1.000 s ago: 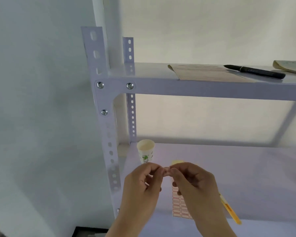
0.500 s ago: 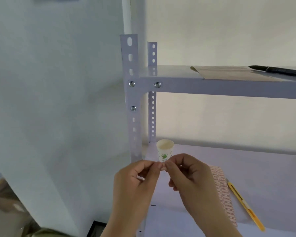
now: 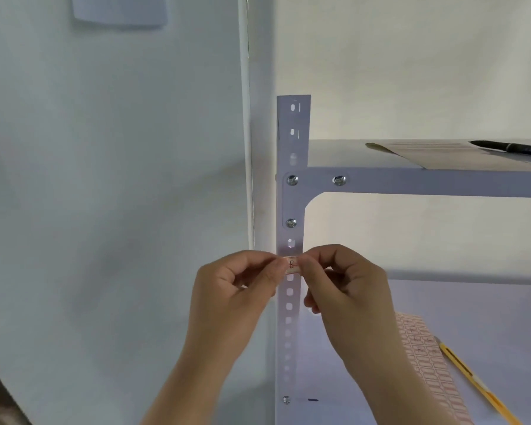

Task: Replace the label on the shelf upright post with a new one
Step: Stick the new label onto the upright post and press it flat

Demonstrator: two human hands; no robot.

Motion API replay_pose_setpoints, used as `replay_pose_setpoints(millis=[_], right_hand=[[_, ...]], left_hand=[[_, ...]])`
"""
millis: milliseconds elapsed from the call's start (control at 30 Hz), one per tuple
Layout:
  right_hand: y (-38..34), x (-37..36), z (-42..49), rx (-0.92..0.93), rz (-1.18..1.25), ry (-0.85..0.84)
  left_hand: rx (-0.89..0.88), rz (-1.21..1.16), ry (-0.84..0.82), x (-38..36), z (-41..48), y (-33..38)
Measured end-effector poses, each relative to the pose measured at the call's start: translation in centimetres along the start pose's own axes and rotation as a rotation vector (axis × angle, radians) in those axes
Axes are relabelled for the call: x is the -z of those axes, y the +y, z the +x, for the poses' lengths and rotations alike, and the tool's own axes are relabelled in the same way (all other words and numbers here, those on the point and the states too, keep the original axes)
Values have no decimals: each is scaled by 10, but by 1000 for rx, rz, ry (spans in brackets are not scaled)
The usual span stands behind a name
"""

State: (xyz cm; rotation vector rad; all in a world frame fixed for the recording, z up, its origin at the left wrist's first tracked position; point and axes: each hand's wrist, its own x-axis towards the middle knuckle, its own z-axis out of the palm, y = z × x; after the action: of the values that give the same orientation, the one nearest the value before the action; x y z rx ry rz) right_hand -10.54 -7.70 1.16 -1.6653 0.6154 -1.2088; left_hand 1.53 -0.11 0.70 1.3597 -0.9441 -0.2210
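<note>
A small white label with red edging and a handwritten mark lies flat across the front of the white perforated upright post, a little below the lowest bracket screw. My left hand pinches the label's left end between thumb and forefinger. My right hand pinches its right end the same way. Both hands are level with each other in front of the post. Whether the label is stuck to the metal I cannot tell.
A sheet of red-bordered blank labels and a yellow utility knife lie on the lower shelf at right. A black pen and a brown paper rest on the upper shelf. A pale wall stands at left.
The view has swung left, so the post is now centred. Both hands have risen and carried the label from below the shelf front up against the post.
</note>
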Motion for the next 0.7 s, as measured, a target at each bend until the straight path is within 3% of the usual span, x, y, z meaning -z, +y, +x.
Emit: replay_pose_setpoints(millis=[267, 700], right_hand=[[4, -8, 10, 31, -79, 89], [18, -16, 13, 118, -233, 195]], left_hand=[[-32, -6, -5, -7, 23, -10], [-195, 54, 175, -16, 17, -20]])
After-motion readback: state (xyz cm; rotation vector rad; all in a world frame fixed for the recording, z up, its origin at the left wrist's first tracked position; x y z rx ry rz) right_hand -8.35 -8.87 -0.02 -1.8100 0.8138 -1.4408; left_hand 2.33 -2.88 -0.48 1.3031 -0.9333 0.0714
